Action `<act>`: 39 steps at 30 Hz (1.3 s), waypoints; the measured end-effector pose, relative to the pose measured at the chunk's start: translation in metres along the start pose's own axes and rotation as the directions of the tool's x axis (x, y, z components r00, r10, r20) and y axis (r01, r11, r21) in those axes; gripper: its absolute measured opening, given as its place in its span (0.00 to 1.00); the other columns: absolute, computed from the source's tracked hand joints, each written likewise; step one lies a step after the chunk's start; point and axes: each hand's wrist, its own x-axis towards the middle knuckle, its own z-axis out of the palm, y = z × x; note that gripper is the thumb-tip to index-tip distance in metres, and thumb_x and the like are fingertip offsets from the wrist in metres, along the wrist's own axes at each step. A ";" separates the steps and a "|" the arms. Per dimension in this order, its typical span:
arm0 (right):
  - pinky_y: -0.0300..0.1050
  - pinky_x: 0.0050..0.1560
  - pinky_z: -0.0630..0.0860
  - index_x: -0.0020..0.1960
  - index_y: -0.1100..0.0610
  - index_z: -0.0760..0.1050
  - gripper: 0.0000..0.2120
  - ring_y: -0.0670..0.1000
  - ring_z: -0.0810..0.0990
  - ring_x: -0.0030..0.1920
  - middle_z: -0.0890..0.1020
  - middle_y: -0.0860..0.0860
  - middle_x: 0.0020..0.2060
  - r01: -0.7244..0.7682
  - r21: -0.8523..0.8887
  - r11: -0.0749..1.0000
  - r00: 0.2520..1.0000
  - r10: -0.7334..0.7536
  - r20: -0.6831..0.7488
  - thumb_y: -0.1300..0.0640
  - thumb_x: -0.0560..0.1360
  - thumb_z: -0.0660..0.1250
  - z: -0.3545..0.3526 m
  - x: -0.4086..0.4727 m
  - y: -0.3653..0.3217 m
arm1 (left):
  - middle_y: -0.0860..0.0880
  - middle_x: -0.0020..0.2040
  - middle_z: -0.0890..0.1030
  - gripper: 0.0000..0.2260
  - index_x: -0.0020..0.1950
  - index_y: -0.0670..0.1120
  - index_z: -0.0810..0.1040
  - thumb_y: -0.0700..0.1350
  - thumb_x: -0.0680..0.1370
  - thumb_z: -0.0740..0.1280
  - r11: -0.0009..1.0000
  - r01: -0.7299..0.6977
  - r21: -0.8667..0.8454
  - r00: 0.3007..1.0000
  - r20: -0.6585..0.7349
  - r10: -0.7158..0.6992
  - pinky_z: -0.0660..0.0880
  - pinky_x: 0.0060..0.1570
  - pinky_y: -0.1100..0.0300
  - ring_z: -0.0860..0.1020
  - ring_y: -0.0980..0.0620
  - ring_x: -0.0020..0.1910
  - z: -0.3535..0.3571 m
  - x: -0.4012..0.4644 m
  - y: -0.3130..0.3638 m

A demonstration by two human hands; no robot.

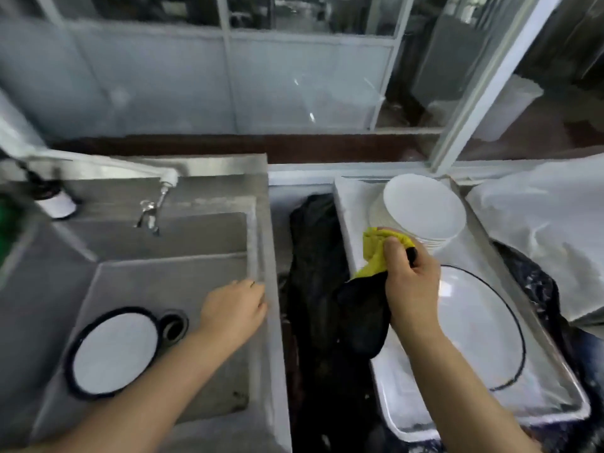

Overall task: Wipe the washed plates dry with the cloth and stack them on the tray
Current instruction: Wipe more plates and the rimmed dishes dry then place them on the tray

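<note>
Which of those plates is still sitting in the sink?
The dark-rimmed plate beside the drain; the other plates are on the tray.

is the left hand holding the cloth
No, the yellow and black cloth is gripped by the right hand over the tray, while the left hand rests empty at the sink edge.

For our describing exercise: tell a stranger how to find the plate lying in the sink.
Start at the steel sink on the left, under the tap. On its floor, beside the drain, lies one plate. It is white with a dark rim and lies alone, unlike the all-white stack on the tray to the right.
</note>
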 end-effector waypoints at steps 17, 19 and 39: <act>0.38 0.45 0.74 0.48 0.45 0.81 0.10 0.45 0.81 0.46 0.83 0.47 0.45 -0.068 -0.286 0.956 0.876 0.194 0.442 0.59 0.76 0.67 0.357 -0.156 0.121 | 0.47 0.54 0.78 0.11 0.58 0.46 0.73 0.50 0.79 0.61 0.620 0.736 -0.271 0.645 0.558 -0.522 0.70 0.41 0.59 0.75 0.50 0.46 0.147 -0.136 -0.405; 0.40 0.46 0.74 0.48 0.44 0.81 0.10 0.46 0.81 0.46 0.83 0.46 0.45 -0.087 -0.320 0.943 0.874 0.226 0.429 0.59 0.76 0.67 0.380 -0.168 0.140 | 0.46 0.54 0.78 0.14 0.61 0.43 0.73 0.48 0.78 0.63 0.494 0.813 -0.308 0.561 0.640 -0.525 0.74 0.48 0.56 0.77 0.48 0.49 0.173 -0.139 -0.432; 0.30 0.42 0.75 0.47 0.44 0.80 0.10 0.42 0.81 0.45 0.83 0.45 0.43 -0.257 -0.408 0.876 0.916 0.355 0.185 0.60 0.76 0.67 0.415 -0.200 0.202 | 0.39 0.64 0.75 0.19 0.64 0.36 0.73 0.45 0.78 0.68 -0.678 0.689 -0.254 0.022 0.943 -0.331 0.72 0.62 0.52 0.74 0.41 0.63 0.302 -0.123 -0.471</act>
